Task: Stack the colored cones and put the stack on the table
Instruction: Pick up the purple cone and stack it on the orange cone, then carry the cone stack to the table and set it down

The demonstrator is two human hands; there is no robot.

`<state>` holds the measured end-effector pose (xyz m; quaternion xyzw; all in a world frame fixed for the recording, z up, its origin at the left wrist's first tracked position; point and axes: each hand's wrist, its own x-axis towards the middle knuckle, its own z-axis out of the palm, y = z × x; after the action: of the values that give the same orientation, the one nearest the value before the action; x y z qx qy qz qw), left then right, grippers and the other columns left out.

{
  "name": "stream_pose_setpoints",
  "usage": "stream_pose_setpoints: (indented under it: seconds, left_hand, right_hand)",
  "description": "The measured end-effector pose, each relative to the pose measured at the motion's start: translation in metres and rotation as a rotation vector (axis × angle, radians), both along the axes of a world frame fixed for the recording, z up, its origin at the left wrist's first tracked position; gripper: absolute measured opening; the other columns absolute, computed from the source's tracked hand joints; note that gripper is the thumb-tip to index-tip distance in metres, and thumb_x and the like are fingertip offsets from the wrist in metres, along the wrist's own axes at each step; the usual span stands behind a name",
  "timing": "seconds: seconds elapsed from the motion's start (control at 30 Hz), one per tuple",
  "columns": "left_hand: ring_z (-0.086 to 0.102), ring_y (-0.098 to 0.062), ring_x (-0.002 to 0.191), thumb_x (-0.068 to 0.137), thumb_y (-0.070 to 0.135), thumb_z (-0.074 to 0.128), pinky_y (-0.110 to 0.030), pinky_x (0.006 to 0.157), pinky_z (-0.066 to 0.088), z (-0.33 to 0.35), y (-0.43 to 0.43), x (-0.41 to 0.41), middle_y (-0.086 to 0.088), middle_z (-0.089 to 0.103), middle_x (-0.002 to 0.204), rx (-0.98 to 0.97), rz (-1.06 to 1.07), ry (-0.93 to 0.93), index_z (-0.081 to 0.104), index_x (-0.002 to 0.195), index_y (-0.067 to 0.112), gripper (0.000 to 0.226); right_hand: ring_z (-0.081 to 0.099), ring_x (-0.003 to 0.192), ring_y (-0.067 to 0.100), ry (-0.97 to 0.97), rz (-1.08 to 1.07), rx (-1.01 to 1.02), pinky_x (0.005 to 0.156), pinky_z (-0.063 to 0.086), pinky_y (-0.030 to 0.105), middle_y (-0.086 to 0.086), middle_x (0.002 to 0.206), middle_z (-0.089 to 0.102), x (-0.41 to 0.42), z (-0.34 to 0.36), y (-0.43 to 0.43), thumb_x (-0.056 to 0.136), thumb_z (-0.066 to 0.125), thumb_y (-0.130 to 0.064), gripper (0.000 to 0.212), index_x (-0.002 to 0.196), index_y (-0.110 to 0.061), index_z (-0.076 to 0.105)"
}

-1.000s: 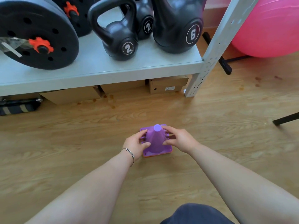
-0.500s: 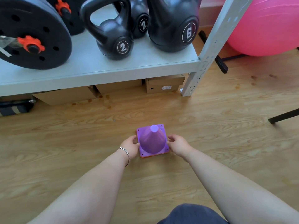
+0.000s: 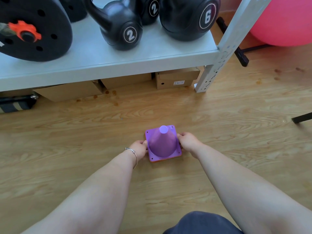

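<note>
Where the view begins at the far left, a black weight plate (image 3: 32,29) with an orange collar stands on the grey shelf (image 3: 94,56), and a dark striped bag (image 3: 16,103) lies on the floor beneath it, beside cardboard boxes (image 3: 70,92). Further right on the shelf stands a black kettlebell marked 2 (image 3: 118,29). Below, on the wooden floor (image 3: 67,141) in front of the shelf, the left hand (image 3: 139,148), a thin bracelet (image 3: 133,154) at its wrist, has its fingers curled against the left edge of the cone stack (image 3: 162,144), gripping the square base. The stack stands upright and appears to rest on the floor: a purple cone on top, an orange rim showing under its near edge; how many cones lie beneath cannot be told. The right hand (image 3: 187,141) grips the base's right edge in like manner, fingers curled round it. Above, a larger kettlebell marked 6 (image 3: 187,17) sits near the shelf's right end, next to the perforated upright (image 3: 224,48). A pink exercise ball (image 3: 287,21) occupies the top right corner.
</note>
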<state>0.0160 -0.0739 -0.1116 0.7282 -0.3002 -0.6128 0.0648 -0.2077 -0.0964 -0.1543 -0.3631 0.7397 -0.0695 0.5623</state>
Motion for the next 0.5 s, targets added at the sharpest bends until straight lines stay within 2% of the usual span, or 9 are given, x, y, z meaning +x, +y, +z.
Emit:
stream_pose_setpoints:
  seconds: [0.07, 0.13, 0.2, 0.27, 0.37, 0.43, 0.5]
  left_hand:
    - [0.068, -0.026, 0.097, 0.099, 0.028, 0.039, -0.028, 0.061, 0.049, 0.009, 0.005, -0.003, -0.01, 0.07, 0.109, 0.004, 0.016, 0.011, 0.057, 0.109, 0.016, 0.023]
    - [0.066, -0.027, 0.099, 0.099, 0.026, 0.042, -0.028, 0.06, 0.049, 0.006, 0.01, -0.002, -0.011, 0.069, 0.11, -0.006, 0.035, 0.015, 0.057, 0.11, 0.016, 0.021]
    - [0.067, -0.031, 0.101, 0.098, 0.024, 0.045, -0.039, 0.078, 0.058, 0.001, 0.011, -0.002, -0.013, 0.07, 0.11, -0.016, 0.083, 0.026, 0.062, 0.111, 0.012, 0.024]
    - [0.068, -0.03, 0.096, 0.098, 0.022, 0.046, -0.043, 0.09, 0.056, -0.003, 0.014, 0.002, -0.012, 0.07, 0.106, -0.022, 0.134, 0.063, 0.063, 0.113, 0.01, 0.025]
    - [0.07, -0.028, 0.099, 0.092, 0.024, 0.051, -0.046, 0.095, 0.054, -0.011, 0.02, 0.011, -0.009, 0.072, 0.109, -0.072, 0.157, 0.092, 0.062, 0.12, 0.012, 0.032]
    - [0.069, -0.026, 0.103, 0.089, 0.025, 0.054, -0.047, 0.096, 0.053, -0.016, 0.025, 0.016, -0.009, 0.071, 0.112, -0.105, 0.174, 0.126, 0.058, 0.126, 0.011, 0.04]
    - [0.069, -0.024, 0.101, 0.092, 0.021, 0.055, -0.043, 0.096, 0.053, 0.006, 0.032, 0.013, -0.009, 0.07, 0.113, -0.117, 0.184, 0.154, 0.056, 0.128, 0.009, 0.038]
  right_hand:
    - [0.064, 0.103, 0.035, 0.019, 0.006, -0.006, 0.097, 0.051, 0.051, 0.012, 0.095, 0.06, 0.007, 0.019, 0.002, 0.094, 0.048, -0.031, 0.023, 0.073, -0.022, 0.05]
    - [0.06, 0.091, 0.028, 0.047, 0.025, -0.013, 0.088, 0.051, 0.042, 0.013, 0.092, 0.059, 0.011, 0.025, 0.004, 0.097, 0.049, -0.025, 0.028, 0.069, -0.02, 0.05]
    - [0.059, 0.087, 0.027, 0.055, 0.035, -0.019, 0.083, 0.05, 0.038, 0.013, 0.09, 0.06, 0.012, 0.026, 0.006, 0.097, 0.05, -0.024, 0.03, 0.067, -0.019, 0.052]
    - [0.066, 0.095, 0.034, 0.033, 0.028, -0.014, 0.091, 0.054, 0.048, 0.014, 0.091, 0.065, 0.012, 0.023, 0.009, 0.096, 0.051, -0.025, 0.029, 0.068, -0.018, 0.055]
    - [0.067, 0.098, 0.036, -0.029, -0.012, -0.018, 0.092, 0.054, 0.054, 0.015, 0.095, 0.07, 0.014, 0.025, 0.016, 0.095, 0.053, -0.026, 0.022, 0.076, -0.016, 0.06]
    - [0.064, 0.09, 0.03, -0.056, -0.051, -0.043, 0.088, 0.055, 0.048, 0.009, 0.087, 0.066, 0.017, 0.042, 0.024, 0.096, 0.052, -0.023, 0.019, 0.08, -0.017, 0.061]
    - [0.058, 0.085, 0.024, -0.053, -0.072, -0.092, 0.079, 0.051, 0.04, 0.002, 0.082, 0.062, 0.017, 0.06, 0.034, 0.097, 0.051, -0.022, 0.014, 0.088, -0.019, 0.061]
